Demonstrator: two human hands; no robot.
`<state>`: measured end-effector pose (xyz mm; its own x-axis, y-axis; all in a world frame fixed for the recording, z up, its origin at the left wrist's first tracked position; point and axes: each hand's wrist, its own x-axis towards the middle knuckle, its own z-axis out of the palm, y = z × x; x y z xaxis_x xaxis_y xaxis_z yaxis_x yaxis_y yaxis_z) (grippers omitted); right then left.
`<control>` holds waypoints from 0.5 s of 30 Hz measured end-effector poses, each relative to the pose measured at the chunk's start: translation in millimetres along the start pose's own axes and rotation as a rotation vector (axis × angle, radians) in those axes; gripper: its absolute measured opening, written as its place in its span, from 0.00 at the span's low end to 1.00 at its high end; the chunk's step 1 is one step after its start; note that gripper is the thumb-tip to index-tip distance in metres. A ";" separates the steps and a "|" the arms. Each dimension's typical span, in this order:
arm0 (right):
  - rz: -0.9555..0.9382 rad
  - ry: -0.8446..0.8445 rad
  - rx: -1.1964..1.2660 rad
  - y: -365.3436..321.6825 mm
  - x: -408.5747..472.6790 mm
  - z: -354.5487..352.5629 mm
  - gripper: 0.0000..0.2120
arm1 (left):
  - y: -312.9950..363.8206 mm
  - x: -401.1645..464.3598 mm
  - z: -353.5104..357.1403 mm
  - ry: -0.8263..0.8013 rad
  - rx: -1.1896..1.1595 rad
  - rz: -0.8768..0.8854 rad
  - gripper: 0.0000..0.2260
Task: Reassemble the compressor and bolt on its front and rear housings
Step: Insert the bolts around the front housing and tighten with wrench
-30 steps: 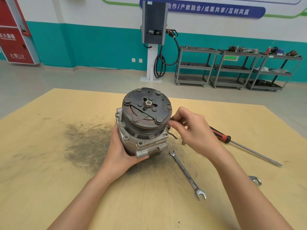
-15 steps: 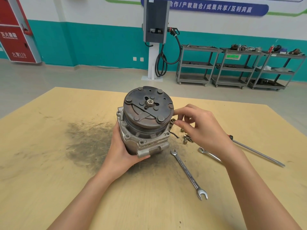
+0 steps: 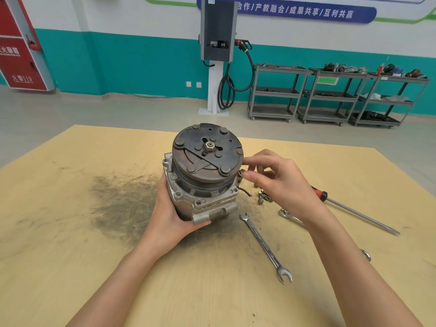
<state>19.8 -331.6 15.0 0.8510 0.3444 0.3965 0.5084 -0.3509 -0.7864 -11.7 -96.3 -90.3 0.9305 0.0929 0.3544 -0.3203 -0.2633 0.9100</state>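
Head view: we cup the compressor (image 3: 203,178) with our left hand (image 3: 169,220), fingers wrapped round its lower body and the thumb under its lug, so it stands pulley-up on the table (image 3: 70,256). Our right hand (image 3: 280,182) pinches a small bolt (image 3: 242,172) between thumb and fingertips, right against the housing's right edge. Just behind those fingers lie loose bolts (image 3: 263,197). Below the wrist lies a wrench (image 3: 265,246), a second wrench (image 3: 289,214) partly under the forearm, and a screwdriver (image 3: 354,212) further right.
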 end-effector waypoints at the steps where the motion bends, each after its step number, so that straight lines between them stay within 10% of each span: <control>1: 0.018 -0.004 0.070 1.3 0.0 0.0 0.10 | 0.4 -0.3 -0.1 -0.004 -0.003 0.000 0.53; 15: 0.048 -0.006 0.386 21.4 0.6 15.9 0.09 | -1.5 -1.0 -0.3 -0.030 -0.050 -0.030 0.56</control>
<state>29.2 -325.1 -9.1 0.8713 0.3413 0.3527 0.3798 -0.0138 -0.9250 -12.2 -95.7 -92.0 0.9444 0.0705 0.3211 -0.3003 -0.2123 0.9299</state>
